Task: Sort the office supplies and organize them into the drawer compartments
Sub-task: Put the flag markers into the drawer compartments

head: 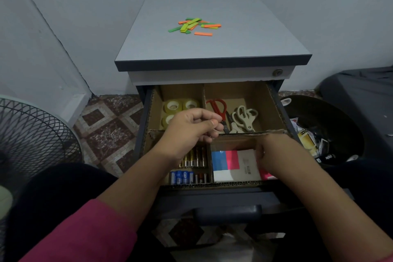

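The open drawer (276, 108) holds a cardboard insert with four compartments. Clear tape rolls (172, 105) lie back left. Red scissors (217, 105) and beige scissors (244, 116) lie back right. Batteries (195, 159) fill the front left. Blue and pink sticky notes (225, 159) and a brown note pad (247, 165) lie front right. My left hand (187, 132) hovers over the middle divider, thumb and forefinger pinched, with nothing visible in it. My right hand (276, 155) reaches into the front right compartment, its fingers on the brown pad's right edge. Several green, yellow and orange strips (195, 25) lie on the cabinet top (212, 49).
A fan grille (32, 134) stands on the tiled floor at the left. A dark bin (323, 134) with rubbish sits right of the cabinet. The drawer's dark handle (227, 212) juts toward me, between my knees. Walls close in behind the cabinet.
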{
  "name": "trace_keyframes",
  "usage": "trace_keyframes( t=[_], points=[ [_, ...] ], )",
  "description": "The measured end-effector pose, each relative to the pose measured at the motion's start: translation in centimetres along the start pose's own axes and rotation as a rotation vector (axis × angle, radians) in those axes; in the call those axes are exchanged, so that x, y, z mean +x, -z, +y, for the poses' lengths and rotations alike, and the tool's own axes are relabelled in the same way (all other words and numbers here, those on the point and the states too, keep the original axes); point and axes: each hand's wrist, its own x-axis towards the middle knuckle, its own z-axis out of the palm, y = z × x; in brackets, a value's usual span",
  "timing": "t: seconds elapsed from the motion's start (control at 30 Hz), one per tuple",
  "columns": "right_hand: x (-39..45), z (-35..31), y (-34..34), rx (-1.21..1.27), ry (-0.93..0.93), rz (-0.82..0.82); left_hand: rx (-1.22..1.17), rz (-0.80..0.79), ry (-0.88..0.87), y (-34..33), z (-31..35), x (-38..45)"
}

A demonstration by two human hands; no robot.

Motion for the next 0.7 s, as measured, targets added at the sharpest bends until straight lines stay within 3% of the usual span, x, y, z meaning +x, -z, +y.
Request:
trace_keyframes(
  t=[0.2, 0.7],
  points=[
    [0.08, -0.14, -0.73, -0.065, -0.079, -0.098, 0.001, -0.003, 0.000, -0.08, 0.02, -0.08],
    [0.49, -0.02, -0.69, 0.046, -0.093, -0.065, -0.008, -0.009, -0.007, -0.10, 0.12, -0.14]
  ],
)
